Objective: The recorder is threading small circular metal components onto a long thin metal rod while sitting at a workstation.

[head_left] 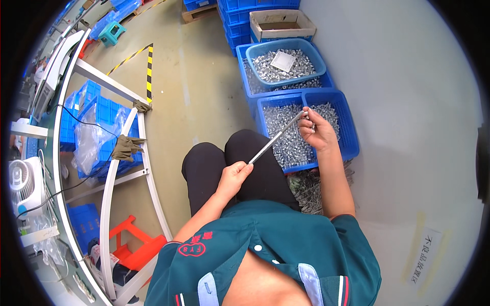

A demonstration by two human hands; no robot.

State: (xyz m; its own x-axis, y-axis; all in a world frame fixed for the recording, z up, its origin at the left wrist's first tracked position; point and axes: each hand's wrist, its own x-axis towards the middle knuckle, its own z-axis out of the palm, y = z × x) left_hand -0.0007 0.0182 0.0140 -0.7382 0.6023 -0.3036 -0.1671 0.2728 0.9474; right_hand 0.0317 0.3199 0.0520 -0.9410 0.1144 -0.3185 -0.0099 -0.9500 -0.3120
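A thin, straight silver metal rod slants across from above my lap to the blue bin. Its near end sits in my left hand, whose fingers are wrapped round it. At the rod's far end is my right hand, with thumb and fingertips pinched together and a small shiny metal part partly showing among the curled fingers. Under that hand lies a divided blue bin full of small silver metal parts, cylindrical in look. How the pinched part meets the rod's tip is too small to make out.
Behind the bin, a light-blue basin of similar parts carries a white card. A cardboard box and stacked blue crates stand beyond. A white-framed workbench and a red stool are at left, a pale wall at right.
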